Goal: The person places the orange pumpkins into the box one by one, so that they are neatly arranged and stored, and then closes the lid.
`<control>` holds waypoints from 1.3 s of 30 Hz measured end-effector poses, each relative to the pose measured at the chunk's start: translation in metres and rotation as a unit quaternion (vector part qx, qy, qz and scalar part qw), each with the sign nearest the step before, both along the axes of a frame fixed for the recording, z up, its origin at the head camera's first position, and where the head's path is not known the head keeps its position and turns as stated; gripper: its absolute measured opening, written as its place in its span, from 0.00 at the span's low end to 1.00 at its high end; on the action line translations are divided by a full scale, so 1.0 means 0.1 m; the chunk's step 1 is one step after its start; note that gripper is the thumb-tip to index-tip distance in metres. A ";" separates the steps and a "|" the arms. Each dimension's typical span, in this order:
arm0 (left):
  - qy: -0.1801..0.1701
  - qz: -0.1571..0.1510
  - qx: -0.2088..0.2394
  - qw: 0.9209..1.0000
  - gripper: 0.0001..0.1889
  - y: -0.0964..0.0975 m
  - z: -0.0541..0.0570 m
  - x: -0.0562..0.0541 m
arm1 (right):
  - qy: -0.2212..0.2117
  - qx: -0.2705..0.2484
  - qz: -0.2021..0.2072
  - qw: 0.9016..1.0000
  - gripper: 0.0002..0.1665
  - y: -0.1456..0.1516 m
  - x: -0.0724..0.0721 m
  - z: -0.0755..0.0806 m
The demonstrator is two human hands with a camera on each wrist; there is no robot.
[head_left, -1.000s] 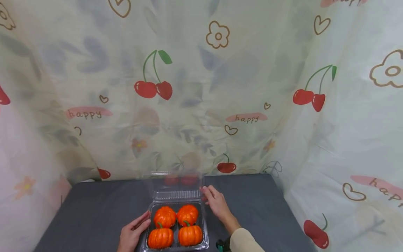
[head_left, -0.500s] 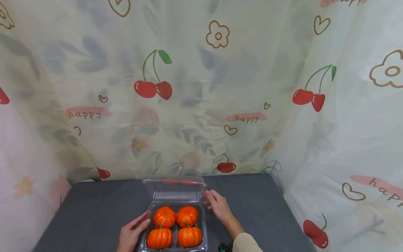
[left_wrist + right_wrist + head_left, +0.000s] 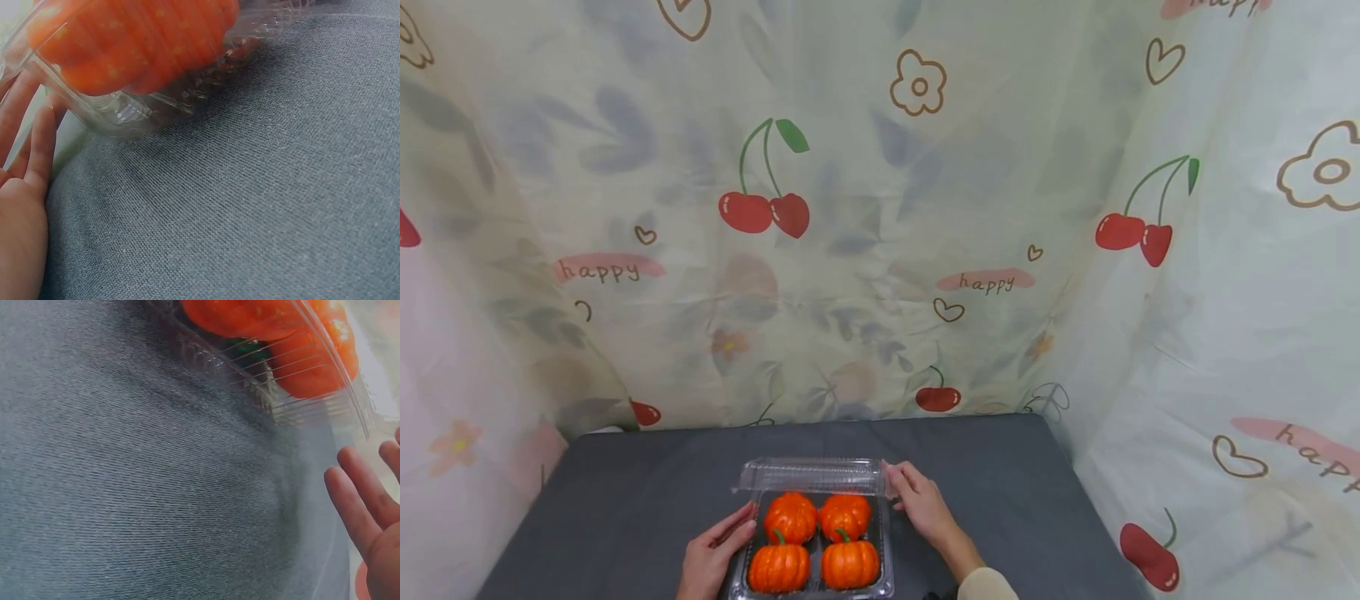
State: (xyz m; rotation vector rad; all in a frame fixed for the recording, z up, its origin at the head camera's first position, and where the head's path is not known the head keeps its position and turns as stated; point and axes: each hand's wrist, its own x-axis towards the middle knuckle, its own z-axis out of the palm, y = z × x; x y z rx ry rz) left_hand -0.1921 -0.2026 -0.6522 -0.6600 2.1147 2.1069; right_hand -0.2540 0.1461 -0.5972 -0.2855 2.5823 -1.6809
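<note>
A clear plastic clamshell container (image 3: 889, 550) holds several orange toy pumpkins (image 3: 779, 568) with green stems. Its transparent lid (image 3: 812, 477) leans forward from the back, low above the rear pumpkins. My left hand (image 3: 713, 552) rests along the container's left wall with extended fingers; the left wrist view shows the fingertips against the clear side. At the lid's right edge, my right hand (image 3: 925, 504) pinches the plastic between thumb and finger. Other fingers (image 3: 353, 503) of that hand stand spread beside the ribbed plastic in the right wrist view.
Dark grey cloth covers the table (image 3: 640, 492). Behind it and at both sides hangs a pale curtain (image 3: 850, 275) printed with cherries, hearts and flowers. Near the right cuff (image 3: 987, 585), a small dark object (image 3: 936, 596) shows at the bottom edge.
The lid has swung forward and down, from standing up at the back to over the rear pumpkins' far side. My right hand moved slightly nearer with it; the left hand stayed almost still.
</note>
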 end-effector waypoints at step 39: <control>-0.002 0.002 0.038 0.999 0.40 0.00 0.07 0.05 | -0.053 -0.031 0.012 0.998 0.25 0.00 0.26 -0.33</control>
